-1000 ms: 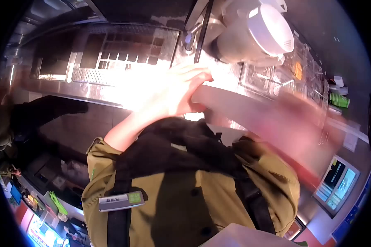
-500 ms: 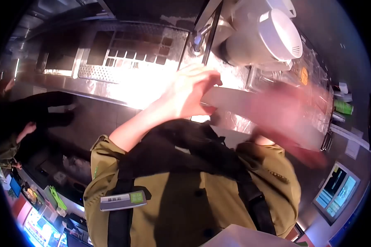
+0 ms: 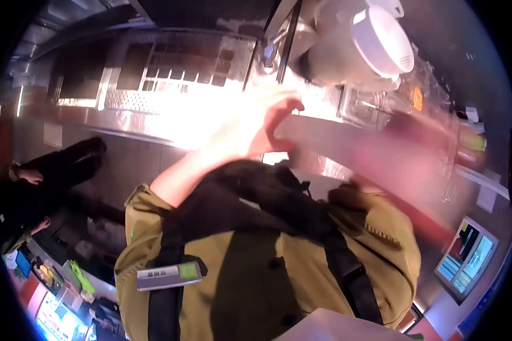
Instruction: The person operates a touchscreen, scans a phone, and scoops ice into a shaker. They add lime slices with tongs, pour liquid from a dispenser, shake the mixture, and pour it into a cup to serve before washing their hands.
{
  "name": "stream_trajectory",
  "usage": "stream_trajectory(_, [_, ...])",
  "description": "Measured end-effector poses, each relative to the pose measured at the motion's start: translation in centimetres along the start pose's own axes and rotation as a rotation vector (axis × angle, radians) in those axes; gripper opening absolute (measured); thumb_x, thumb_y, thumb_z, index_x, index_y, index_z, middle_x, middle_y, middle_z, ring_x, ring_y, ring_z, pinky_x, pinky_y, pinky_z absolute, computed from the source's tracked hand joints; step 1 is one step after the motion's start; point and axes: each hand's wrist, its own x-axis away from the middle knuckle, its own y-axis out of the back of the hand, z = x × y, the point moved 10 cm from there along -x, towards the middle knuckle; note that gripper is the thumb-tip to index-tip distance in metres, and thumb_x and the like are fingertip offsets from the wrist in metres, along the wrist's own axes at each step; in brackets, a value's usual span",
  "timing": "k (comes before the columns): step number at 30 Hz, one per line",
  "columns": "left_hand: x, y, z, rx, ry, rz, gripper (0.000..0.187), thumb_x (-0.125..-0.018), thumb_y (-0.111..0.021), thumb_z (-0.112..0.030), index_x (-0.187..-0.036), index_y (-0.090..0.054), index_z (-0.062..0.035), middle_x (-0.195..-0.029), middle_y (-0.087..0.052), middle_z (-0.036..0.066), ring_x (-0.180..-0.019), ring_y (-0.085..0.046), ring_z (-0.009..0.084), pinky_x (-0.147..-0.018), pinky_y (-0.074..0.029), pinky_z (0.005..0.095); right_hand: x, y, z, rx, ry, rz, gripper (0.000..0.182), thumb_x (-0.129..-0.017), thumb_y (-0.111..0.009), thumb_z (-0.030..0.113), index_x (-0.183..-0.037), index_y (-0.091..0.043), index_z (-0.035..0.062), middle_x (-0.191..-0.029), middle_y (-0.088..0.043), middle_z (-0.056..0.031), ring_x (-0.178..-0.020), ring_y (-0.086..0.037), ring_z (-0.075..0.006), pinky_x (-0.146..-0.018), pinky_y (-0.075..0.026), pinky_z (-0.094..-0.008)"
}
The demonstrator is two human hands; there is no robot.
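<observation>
My left hand (image 3: 261,122) is over the counter, washed out by bright light, with fingers and thumb curled round the near end of a smooth, pale grey elongated thing (image 3: 330,136). Its kind cannot be made out. Towards its far end, at the right, my right hand (image 3: 401,153) is heavily smeared by motion, so its fingers do not show. A blurred reddish streak (image 3: 432,227) runs along the lower side of that smear.
A steel counter (image 3: 128,133) with a perforated tray (image 3: 131,101) stretches left. White pitchers (image 3: 384,42) stand behind my hands, beside clear containers (image 3: 364,105). A screen (image 3: 466,258) sits at the right. Another person's hand (image 3: 31,176) is at far left.
My right hand's blur has spread further right and down. My left hand stays almost in place on the pale grey thing. At far left, the other person has shifted.
</observation>
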Motion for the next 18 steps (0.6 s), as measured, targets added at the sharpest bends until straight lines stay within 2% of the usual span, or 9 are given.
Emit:
stream_trajectory(1, [-0.2,0.2,0.6,0.033,0.052,0.003,0.048,-0.054,-0.076,-0.015,-0.097,-0.059,-0.0044,-0.101,-0.062,0.010,-0.096,-0.059,0.0285,-0.085,-0.046,0.0356,0.2,-0.2,-0.7,0.021,-0.004,0.007,0.041,-0.087,-0.057,0.033,-0.112,-0.049,0.0014,-0.105,-0.055,-0.0095,-0.091,-0.057,-0.0170,-0.078,-0.048,-0.0289])
stream_trajectory(3, [-0.6,0.4,-0.4,-0.069,-0.034,0.023,0.049,-0.055,-0.077,-0.017,-0.099,-0.059,-0.0052,-0.104,-0.061,0.011,-0.098,-0.058,0.0298,-0.086,-0.045,0.0367,0.4,0.0,-2.4,0.084,-0.028,0.002,0.041,-0.087,-0.057,0.033,-0.111,-0.049,0.0016,-0.105,-0.055,-0.0091,-0.090,-0.057,-0.0165,-0.078,-0.048,-0.0287])
stream_trajectory(6, [-0.4,-0.6,0.1,-0.116,-0.018,0.029,0.055,-0.055,-0.078,-0.021,-0.104,-0.059,-0.0053,-0.108,-0.060,0.012,-0.102,-0.056,0.0300,-0.089,-0.044,0.0368,0.9,0.3,-4.4,0.201,-0.069,-0.018,0.040,-0.087,-0.057,0.033,-0.111,-0.049,0.0018,-0.104,-0.056,-0.0084,-0.090,-0.057,-0.0159,-0.078,-0.048,-0.0283])
stream_trajectory(9, [-0.6,0.1,-0.6,-0.100,-0.032,0.046,0.052,-0.056,-0.077,-0.020,-0.102,-0.058,-0.0058,-0.105,-0.060,0.011,-0.099,-0.057,0.0292,-0.090,-0.043,0.0362,2.4,0.0,-7.7,0.322,-0.092,-0.011,0.040,-0.087,-0.057,0.033,-0.111,-0.050,0.0020,-0.104,-0.056,-0.0077,-0.090,-0.057,-0.0152,-0.078,-0.048,-0.0280])
stream_trajectory(10, [-0.5,-0.2,-0.8,-0.105,-0.062,0.080,0.047,-0.057,-0.077,-0.021,-0.097,-0.057,-0.0059,-0.107,-0.060,0.010,-0.101,-0.057,0.0285,-0.090,-0.042,0.0359,2.5,0.1,-8.0,0.340,-0.094,-0.024,0.039,-0.087,-0.057,0.033,-0.111,-0.050,0.0020,-0.104,-0.056,-0.0074,-0.090,-0.057,-0.0150,-0.078,-0.048,-0.0279])
stream_trajectory(14, [-0.5,-1.1,0.4,-0.116,0.016,0.112,0.042,-0.059,-0.076,-0.026,-0.090,-0.058,-0.0060,-0.114,-0.057,0.011,-0.105,-0.055,0.0252,-0.089,-0.043,0.0349,2.4,0.2,-8.3,0.360,-0.102,-0.040,0.039,-0.087,-0.057,0.033,-0.111,-0.050,0.0023,-0.103,-0.056,-0.0065,-0.090,-0.056,-0.0141,-0.078,-0.048,-0.0274])
stream_trajectory(17, [-0.2,-0.2,0.2,-0.009,-0.066,-0.008,0.040,-0.060,-0.073,-0.017,-0.094,-0.056,-0.0035,-0.093,-0.059,0.009,-0.091,-0.056,0.0266,-0.081,-0.044,0.0353,2.7,0.2,-8.9,0.362,-0.095,-0.031,0.038,-0.087,-0.057,0.032,-0.110,-0.051,0.0025,-0.103,-0.056,-0.0058,-0.090,-0.056,-0.0135,-0.078,-0.048,-0.0271])
stream_trajectory(18, [-0.1,-0.4,0.1,0.013,-0.017,0.003,0.043,-0.058,-0.074,-0.016,-0.095,-0.056,-0.0039,-0.095,-0.059,0.010,-0.092,-0.057,0.0272,-0.082,-0.044,0.0351,2.6,0.1,-8.9,0.357,-0.094,-0.035,0.038,-0.087,-0.057,0.032,-0.110,-0.051,0.0026,-0.103,-0.056,-0.0056,-0.090,-0.056,-0.0133,-0.078,-0.048,-0.0270])
